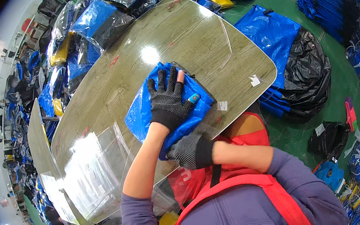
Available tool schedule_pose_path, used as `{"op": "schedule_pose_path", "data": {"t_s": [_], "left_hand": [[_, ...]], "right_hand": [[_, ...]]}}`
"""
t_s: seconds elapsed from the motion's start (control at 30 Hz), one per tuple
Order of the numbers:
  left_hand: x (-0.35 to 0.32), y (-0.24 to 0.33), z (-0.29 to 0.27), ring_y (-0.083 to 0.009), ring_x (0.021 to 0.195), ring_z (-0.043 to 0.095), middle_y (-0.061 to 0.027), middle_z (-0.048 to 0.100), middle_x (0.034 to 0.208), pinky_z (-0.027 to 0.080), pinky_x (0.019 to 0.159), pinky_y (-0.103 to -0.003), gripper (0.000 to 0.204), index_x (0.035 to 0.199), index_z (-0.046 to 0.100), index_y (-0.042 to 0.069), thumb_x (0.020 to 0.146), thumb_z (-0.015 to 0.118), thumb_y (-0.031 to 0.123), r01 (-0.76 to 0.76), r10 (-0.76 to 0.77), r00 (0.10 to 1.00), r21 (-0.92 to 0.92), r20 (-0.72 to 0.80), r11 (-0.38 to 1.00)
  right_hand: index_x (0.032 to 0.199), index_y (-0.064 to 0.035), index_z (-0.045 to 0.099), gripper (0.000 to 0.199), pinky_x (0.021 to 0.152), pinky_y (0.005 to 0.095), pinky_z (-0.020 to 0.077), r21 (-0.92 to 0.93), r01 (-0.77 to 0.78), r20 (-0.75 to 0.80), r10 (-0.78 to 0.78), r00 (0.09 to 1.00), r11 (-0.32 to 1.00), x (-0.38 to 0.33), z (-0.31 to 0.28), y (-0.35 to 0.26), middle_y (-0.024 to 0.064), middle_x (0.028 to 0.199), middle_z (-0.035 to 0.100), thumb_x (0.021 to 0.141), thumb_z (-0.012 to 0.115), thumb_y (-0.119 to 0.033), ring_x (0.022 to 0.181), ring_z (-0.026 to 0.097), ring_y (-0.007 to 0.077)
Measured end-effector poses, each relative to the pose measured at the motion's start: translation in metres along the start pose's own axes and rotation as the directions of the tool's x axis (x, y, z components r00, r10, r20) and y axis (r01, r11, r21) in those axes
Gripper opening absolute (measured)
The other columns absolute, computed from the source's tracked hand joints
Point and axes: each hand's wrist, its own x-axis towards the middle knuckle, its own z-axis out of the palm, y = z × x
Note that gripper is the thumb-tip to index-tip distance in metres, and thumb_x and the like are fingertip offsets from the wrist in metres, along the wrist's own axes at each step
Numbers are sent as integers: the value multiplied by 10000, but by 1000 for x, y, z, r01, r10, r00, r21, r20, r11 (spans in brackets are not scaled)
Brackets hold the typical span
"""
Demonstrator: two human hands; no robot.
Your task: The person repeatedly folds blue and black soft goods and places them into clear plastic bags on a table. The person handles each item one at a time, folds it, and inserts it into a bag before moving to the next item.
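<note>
The left hand (168, 101) lies flat, fingers spread, on the folded blue bag (165, 103) at the surface's (205, 29) near edge; the right hand's (190, 150) grip closes on the bag's lower edge; slick plastic could slide off, or spring unfolded.

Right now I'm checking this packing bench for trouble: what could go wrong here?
The folded blue bag lies close to the table edge nearest the person; it might slide off if the left hand lifts. The right hand grips its near end, so a pull could undo the fold. The stack of clear plastic bags looks slippery and may slump.
</note>
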Motion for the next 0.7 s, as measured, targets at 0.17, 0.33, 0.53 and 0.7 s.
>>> {"op": "schedule_pose_path", "data": {"t_s": [0.17,0.33,0.53,0.7], "left_hand": [[-13,-25,19,-348,1336,377,-207,438,1410,252,1116,-426,526,1340,457,7,870,556,221,48,-140,961,-355,-240,934],[-115,-56,-1,-316,1117,564,-187,584,1182,396,1028,-417,474,1290,459,12,881,593,210,474,-547,496,-317,-675,821],[-166,-37,-18,-134,593,563,-63,578,824,481,494,-300,421,1136,486,56,899,636,371,134,-662,565,-846,493,-516],[-65,15,-82,-261,1012,605,-177,579,1147,505,803,-399,596,1279,474,-9,890,636,413,203,-770,634,-945,-74,258]], "right_hand": [[1414,27,331,713,1081,452,318,-59,-188,-743,82,664,980,3,-52,47,294,1345,446,889,542,-407,1253,438,423],[1434,-61,340,901,1105,490,271,-256,-96,-669,-104,736,962,1,-44,75,269,1389,413,744,645,-553,1292,395,421],[1419,-171,397,979,1109,555,215,-540,57,-393,-311,865,840,-37,-59,77,223,1440,377,582,786,-499,1338,330,441],[1399,-79,405,819,1089,447,324,119,154,-696,-28,717,981,-74,-92,94,167,1405,444,689,793,-203,1309,415,321]]}}
